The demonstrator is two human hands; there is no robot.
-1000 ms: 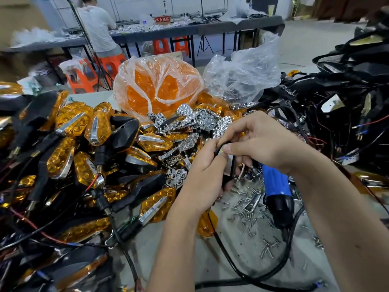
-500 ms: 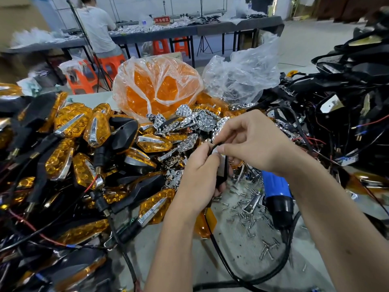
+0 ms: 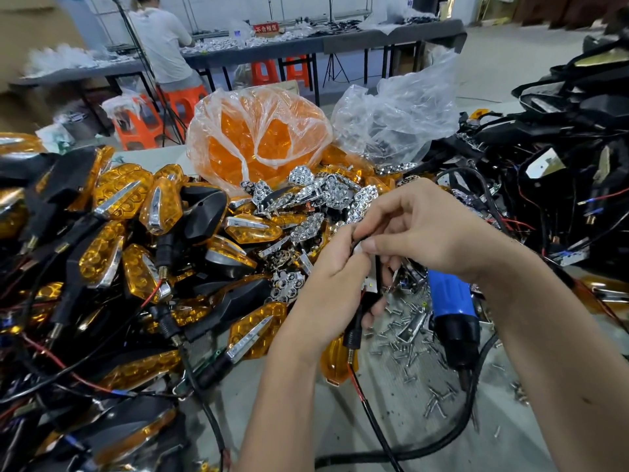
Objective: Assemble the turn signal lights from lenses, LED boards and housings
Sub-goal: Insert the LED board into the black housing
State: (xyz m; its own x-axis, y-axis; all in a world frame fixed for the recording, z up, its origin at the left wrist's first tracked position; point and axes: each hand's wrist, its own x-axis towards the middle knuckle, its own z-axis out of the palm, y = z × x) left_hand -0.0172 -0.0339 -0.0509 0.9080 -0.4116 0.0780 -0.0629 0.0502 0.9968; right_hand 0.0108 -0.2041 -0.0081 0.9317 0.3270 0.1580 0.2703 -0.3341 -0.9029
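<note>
Two hands, left hand (image 3: 326,287) and right hand (image 3: 418,229), pinch one LED board (image 3: 373,279).

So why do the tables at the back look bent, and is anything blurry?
Head view: wide-angle lens bows the far grey tables; edges smear, like the black wiring pile; glare spots the clear bag of orange lenses; both hands stay sharp, left hand, right hand.

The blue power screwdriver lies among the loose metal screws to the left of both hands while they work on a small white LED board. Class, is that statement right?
One detail is wrong: the blue power screwdriver lies to the right of the hands, not the left. The head view shows it among the loose metal screws, while the left hand and right hand hold the small white LED board.
</note>
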